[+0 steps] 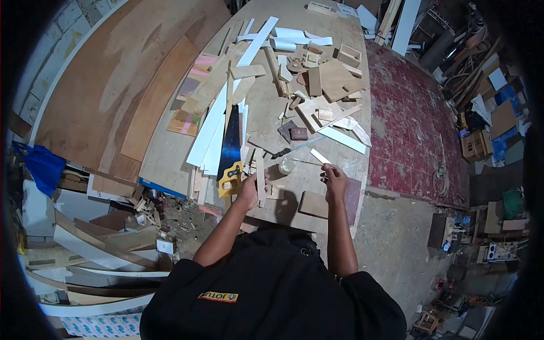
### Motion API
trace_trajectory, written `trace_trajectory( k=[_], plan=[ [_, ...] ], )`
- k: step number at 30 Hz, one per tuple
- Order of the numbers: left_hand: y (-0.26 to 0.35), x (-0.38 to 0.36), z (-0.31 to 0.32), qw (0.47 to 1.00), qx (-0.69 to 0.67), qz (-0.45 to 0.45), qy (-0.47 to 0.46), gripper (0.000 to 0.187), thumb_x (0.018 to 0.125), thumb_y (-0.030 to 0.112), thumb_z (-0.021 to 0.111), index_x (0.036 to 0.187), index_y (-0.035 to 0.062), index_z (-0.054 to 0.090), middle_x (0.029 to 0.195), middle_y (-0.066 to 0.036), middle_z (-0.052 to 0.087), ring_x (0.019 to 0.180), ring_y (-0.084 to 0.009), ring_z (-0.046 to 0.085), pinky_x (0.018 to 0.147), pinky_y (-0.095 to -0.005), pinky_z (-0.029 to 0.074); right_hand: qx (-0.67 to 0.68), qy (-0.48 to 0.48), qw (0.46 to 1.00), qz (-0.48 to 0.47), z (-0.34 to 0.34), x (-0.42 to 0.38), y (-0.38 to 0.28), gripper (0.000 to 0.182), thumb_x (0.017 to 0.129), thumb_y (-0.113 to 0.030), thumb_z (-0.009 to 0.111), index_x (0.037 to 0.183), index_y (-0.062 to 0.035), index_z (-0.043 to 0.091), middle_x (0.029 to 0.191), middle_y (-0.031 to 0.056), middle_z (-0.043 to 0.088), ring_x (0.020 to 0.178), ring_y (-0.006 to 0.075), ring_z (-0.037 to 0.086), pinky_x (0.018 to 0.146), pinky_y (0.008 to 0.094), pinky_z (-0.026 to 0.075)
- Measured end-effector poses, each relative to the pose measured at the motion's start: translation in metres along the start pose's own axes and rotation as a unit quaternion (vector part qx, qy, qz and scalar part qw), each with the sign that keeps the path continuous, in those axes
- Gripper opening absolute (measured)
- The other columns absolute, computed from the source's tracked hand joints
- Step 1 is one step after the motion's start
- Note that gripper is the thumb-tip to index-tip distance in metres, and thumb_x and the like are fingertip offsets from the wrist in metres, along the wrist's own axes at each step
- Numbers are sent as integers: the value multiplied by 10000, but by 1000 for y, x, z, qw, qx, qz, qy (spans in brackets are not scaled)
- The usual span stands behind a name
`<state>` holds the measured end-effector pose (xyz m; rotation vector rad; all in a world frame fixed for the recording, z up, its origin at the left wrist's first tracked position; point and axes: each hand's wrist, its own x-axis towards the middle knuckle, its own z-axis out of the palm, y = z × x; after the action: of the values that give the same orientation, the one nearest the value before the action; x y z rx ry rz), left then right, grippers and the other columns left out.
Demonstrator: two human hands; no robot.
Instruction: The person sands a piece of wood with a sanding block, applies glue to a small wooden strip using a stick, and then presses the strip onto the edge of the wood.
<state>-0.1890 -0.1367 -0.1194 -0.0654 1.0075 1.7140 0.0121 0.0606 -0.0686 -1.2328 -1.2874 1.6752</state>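
Observation:
My left hand (247, 191) is closed around a narrow, pale wood strip (260, 177) held upright near the table's front edge. Between the fingertips of my right hand (335, 182) is a thin stick (306, 162), its far end over the mouth of a small whitish jar (287, 166). Just beyond that hand lies a short white strip (320, 157). A handsaw (231, 148) with a yellow handle rests left of my left hand. Nearer my body, a brown wood block (313, 204) lies between my forearms.
The worktable (269, 122) carries long white strips (212, 127), a wooden board with several offcuts (338, 82), and a dark red block (298, 134). Large plywood sheets (107, 73) lean at the left. Scrap wood (107, 249) piles up at lower left; red flooring (405, 119) lies to the right.

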Motion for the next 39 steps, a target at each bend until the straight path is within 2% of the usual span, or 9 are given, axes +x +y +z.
trace_trajectory(
  k=[3, 6, 8, 12, 15, 22, 24, 31, 39],
  plan=[
    [6, -2, 12, 999, -15, -21, -24, 351, 974, 240, 439, 1198, 8, 577, 906, -37, 587, 758, -151, 544, 684, -283, 464, 175, -43, 983, 39, -12, -8, -1, 191, 897, -89, 648, 1049, 27, 646, 900, 89, 656, 705, 140, 612, 599, 242, 500],
    [8, -5, 18, 996, -30, -43, -69, 357, 963, 222, 444, 1211, -6, 562, 933, -44, 595, 807, -162, 565, 731, -297, 484, 225, -64, 971, 41, -20, -15, 4, 192, 898, -67, 640, 1055, 43, 632, 893, 101, 647, 711, 149, 614, 617, 253, 519],
    [5, -3, 18, 991, -63, -68, -94, 362, 956, 214, 442, 1214, -15, 552, 984, -72, 614, 891, -192, 600, 824, -337, 514, 247, -76, 965, 46, -21, -20, 5, 194, 898, -59, 636, 1061, 45, 624, 889, 103, 643, 715, 151, 614, 626, 263, 524],
    [3, -8, 24, 989, -34, -82, -115, 371, 957, 217, 435, 1220, -22, 542, 1051, -105, 621, 979, -223, 613, 928, -393, 510, 301, -105, 945, 66, -19, -28, 10, 201, 906, -49, 617, 1080, 51, 602, 883, 102, 636, 727, 151, 610, 652, 289, 532],
    [0, -8, 24, 979, -24, -108, -170, 411, 953, 205, 447, 1283, -31, 512, 1139, -132, 616, 1014, -235, 604, 966, -429, 499, 302, -120, 943, 72, -18, -32, 8, 188, 913, -41, 600, 1081, 44, 600, 876, 93, 635, 729, 142, 606, 666, 298, 534],
    [-4, -10, 36, 962, -28, -144, -231, 376, 980, 201, 461, 1254, -49, 522, 1119, -154, 621, 1034, -266, 620, 979, -495, 489, 301, -135, 940, 81, -20, -35, 6, 189, 904, -33, 612, 1086, 15, 605, 866, 77, 632, 733, 137, 611, 668, 297, 538],
    [-5, -11, 41, 962, -42, -129, -236, 365, 983, 185, 465, 1256, -51, 518, 1205, -160, 599, 1065, -270, 612, 986, -528, 477, 301, -138, 940, 79, -23, -34, 6, 191, 902, -35, 617, 1087, 9, 606, 866, 75, 632, 735, 138, 613, 668, 297, 538],
    [-6, -13, 56, 958, -46, -129, -253, 373, 982, 172, 469, 1279, -50, 502, 1259, -128, 586, 1066, -260, 615, 982, -530, 478, 296, -118, 944, 83, -36, -34, 5, 181, 900, -40, 623, 1078, -5, 611, 876, 70, 631, 754, 140, 609, 663, 290, 534],
    [-10, -11, 63, 952, -24, -136, -271, 417, 971, 189, 502, 1319, -40, 478, 1181, -123, 610, 1049, -237, 619, 983, -497, 485, 283, -106, 951, 73, -43, -33, 3, 169, 898, -53, 633, 1059, -4, 623, 899, 79, 634, 747, 145, 613, 653, 285, 532]
  ],
)
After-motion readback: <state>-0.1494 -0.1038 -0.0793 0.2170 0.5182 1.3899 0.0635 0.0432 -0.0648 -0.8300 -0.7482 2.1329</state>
